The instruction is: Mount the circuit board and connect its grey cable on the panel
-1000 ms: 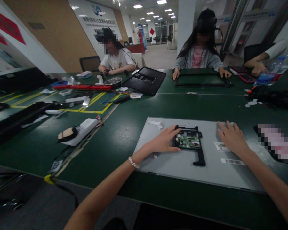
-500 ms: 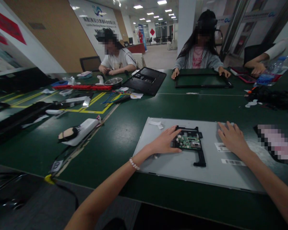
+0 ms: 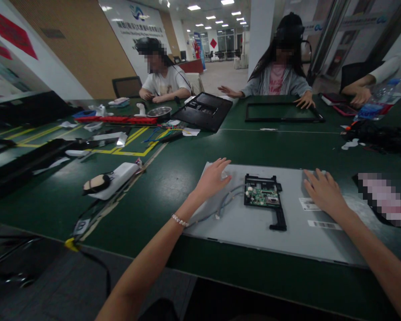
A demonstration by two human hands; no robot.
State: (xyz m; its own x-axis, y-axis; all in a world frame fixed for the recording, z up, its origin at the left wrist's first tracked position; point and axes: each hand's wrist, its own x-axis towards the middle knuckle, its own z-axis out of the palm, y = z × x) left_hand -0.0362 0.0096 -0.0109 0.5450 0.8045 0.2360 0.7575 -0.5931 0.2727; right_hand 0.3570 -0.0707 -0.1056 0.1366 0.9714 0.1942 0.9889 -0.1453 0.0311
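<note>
A flat grey display panel [image 3: 297, 240] lies in front of me on the green table. Near its middle sits a green circuit board [image 3: 262, 196] in a black bracket [image 3: 280, 218], with grey cables [image 3: 222, 203] running off to the left. My left hand [image 3: 212, 178] is at the panel's far left corner, fingers spread, holding nothing; whether it touches the panel is unclear. My right hand [image 3: 325, 189] lies with outstretched fingers at the panel's far right part, beside two white labels [image 3: 324, 225].
A white power bank-like device [image 3: 115, 180] lies to the left. Across the table, a person has one hand on a black frame [image 3: 284, 119], near a black back cover [image 3: 203, 111]. Water bottles [image 3: 376, 104] and a black bundle [image 3: 381, 136] are at the right.
My left hand has moved left off the circuit board and bracket, uncovering the cables. My right hand stays put. The person opposite has lifted one hand from the black frame.
</note>
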